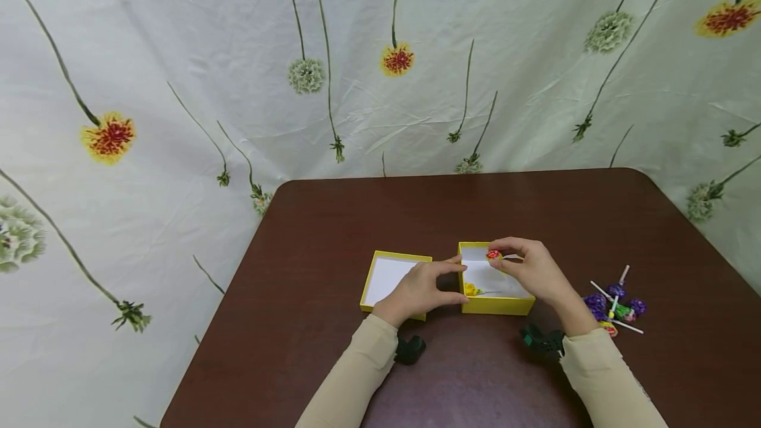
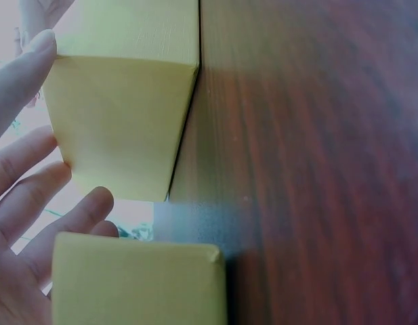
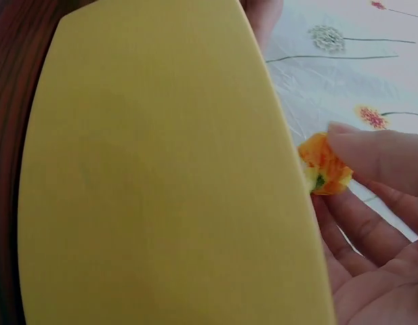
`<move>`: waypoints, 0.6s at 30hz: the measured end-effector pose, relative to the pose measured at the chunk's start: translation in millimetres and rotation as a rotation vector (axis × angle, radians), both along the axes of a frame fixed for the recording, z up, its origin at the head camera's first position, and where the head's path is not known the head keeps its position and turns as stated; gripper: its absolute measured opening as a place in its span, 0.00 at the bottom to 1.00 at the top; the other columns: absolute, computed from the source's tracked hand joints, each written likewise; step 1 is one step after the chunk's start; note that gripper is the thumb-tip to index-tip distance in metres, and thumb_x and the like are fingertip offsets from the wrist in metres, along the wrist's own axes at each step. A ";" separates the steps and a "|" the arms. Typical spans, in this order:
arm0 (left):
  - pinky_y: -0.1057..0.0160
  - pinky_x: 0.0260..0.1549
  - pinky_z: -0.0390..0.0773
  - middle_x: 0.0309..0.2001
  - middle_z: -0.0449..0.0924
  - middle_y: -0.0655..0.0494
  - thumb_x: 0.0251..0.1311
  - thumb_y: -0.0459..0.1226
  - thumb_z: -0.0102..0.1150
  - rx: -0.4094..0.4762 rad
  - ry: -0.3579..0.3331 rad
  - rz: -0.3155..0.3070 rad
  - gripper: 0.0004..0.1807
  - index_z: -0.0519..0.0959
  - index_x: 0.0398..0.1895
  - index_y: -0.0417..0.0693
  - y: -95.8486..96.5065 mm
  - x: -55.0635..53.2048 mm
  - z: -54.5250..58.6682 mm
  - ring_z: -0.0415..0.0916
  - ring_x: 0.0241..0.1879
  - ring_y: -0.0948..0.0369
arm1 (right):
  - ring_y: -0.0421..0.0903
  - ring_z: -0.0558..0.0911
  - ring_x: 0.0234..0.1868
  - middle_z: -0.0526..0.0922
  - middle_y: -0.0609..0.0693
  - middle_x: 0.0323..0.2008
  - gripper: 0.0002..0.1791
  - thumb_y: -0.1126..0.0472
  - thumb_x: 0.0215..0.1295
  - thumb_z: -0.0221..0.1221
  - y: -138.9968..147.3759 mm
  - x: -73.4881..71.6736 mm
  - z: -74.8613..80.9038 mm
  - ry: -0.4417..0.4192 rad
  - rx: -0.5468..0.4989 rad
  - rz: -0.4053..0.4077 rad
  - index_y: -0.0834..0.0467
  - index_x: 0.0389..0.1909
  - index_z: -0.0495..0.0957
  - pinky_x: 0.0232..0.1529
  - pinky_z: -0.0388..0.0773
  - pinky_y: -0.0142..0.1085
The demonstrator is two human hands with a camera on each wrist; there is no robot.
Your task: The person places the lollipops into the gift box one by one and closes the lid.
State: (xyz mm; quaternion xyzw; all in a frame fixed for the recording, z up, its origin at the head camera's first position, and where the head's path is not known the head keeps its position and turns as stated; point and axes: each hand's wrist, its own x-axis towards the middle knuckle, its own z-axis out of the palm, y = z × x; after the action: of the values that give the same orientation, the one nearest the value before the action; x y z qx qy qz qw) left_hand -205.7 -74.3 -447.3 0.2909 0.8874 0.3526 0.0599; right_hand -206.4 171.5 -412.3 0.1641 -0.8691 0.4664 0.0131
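A yellow box [image 1: 496, 306] with a white inside stands uncovered on the table. Inside it, near the left wall, lies a yellow-wrapped lollipop [image 1: 471, 289]. Just over the box's far part, my right hand [image 1: 538, 273] pinches a lollipop [image 1: 493, 255] with a red and yellow wrapper; in the right wrist view its wrapper [image 3: 324, 166] looks orange and yellow between thumb and fingers. My left hand [image 1: 416, 290] touches the box's left side, thumb at the near corner and spread, fairly straight fingers along the upper edge. In the left wrist view, the box's wall [image 2: 120, 122] shows beside the fingertips.
Left of the box lies its yellow lid [image 1: 371, 273], white inside up, partly behind the left hand. Several lollipops [image 1: 615, 302] in purple, green and red-yellow wrappers lie in a pile to the right, near my right wrist. A flowered cloth [image 1: 357, 117] hangs behind the brown table [image 1: 333, 216].
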 end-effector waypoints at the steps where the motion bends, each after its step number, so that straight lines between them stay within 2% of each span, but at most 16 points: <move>1: 0.58 0.67 0.72 0.72 0.68 0.59 0.56 0.51 0.71 0.000 0.004 -0.001 0.34 0.76 0.66 0.55 0.0 -0.1 0.1 0.71 0.68 0.62 | 0.60 0.82 0.54 0.85 0.61 0.51 0.13 0.66 0.66 0.64 -1.7 -0.8 -0.5 -0.012 0.003 0.004 0.63 0.50 0.83 0.53 0.82 0.53; 3: 0.59 0.67 0.72 0.72 0.69 0.59 0.56 0.51 0.72 -0.001 0.009 -0.002 0.33 0.77 0.66 0.55 0.3 -0.3 0.3 0.70 0.69 0.62 | 0.60 0.83 0.54 0.85 0.60 0.50 0.11 0.65 0.66 0.64 -4.8 -2.9 -2.5 -0.030 0.007 0.016 0.62 0.48 0.83 0.52 0.82 0.54; 8: 0.60 0.65 0.74 0.72 0.69 0.57 0.56 0.51 0.71 0.010 0.015 -0.011 0.33 0.77 0.65 0.54 0.9 0.9 1.8 0.72 0.67 0.61 | 0.58 0.84 0.51 0.86 0.59 0.47 0.11 0.64 0.65 0.65 -8.8 -8.4 -8.6 -0.034 0.021 0.068 0.62 0.47 0.84 0.47 0.83 0.47; 13: 0.60 0.64 0.75 0.72 0.69 0.57 0.57 0.52 0.71 0.008 0.013 -0.013 0.33 0.77 0.65 0.54 0.8 2.0 2.0 0.73 0.67 0.60 | 0.56 0.84 0.49 0.86 0.60 0.47 0.13 0.65 0.64 0.66 -10.9 -12.7 -12.4 -0.038 0.055 0.124 0.64 0.48 0.85 0.47 0.83 0.44; 18: 0.59 0.65 0.74 0.72 0.69 0.57 0.57 0.51 0.71 0.017 0.018 -0.011 0.32 0.77 0.65 0.54 0.4 2.0 2.2 0.73 0.67 0.60 | 0.52 0.83 0.45 0.86 0.60 0.46 0.12 0.67 0.65 0.65 -15.9 -19.2 -13.3 -0.095 0.079 0.164 0.65 0.48 0.85 0.43 0.83 0.39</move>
State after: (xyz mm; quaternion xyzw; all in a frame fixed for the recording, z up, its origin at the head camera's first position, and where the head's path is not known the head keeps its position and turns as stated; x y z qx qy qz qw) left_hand -203.7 -73.8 -445.0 0.2996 0.8833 0.3569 0.0514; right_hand -225.6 155.6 -425.6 0.2127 -0.8701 0.4387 -0.0727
